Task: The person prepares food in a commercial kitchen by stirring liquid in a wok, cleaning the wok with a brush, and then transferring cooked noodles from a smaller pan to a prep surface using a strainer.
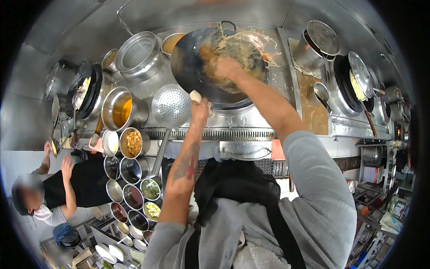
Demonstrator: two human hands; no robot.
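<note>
My left hand (200, 110) is closed round a bunched white cloth (195, 96) at the near left rim of a large black wok (184, 67). The wok sits tilted on the burner. Over its middle reaches my right hand (227, 68), fingers curled; whatever they hold is hidden and blurred. Pale stringy food (237, 47), smeared by motion, flies up inside the wok and past its far right side. A loop handle (229, 24) shows on the far rim. Just left of my left hand, a perforated strainer ladle (171, 105) rests with its long handle pointing toward me.
To the left stand a lidded steel pot (136, 51), a pot of orange oil (122, 112) and several ingredient tins (133, 197). Another person (58, 193) works at far left. On the right are a tall pot with a strainer (309, 54) and a second wok (342, 85).
</note>
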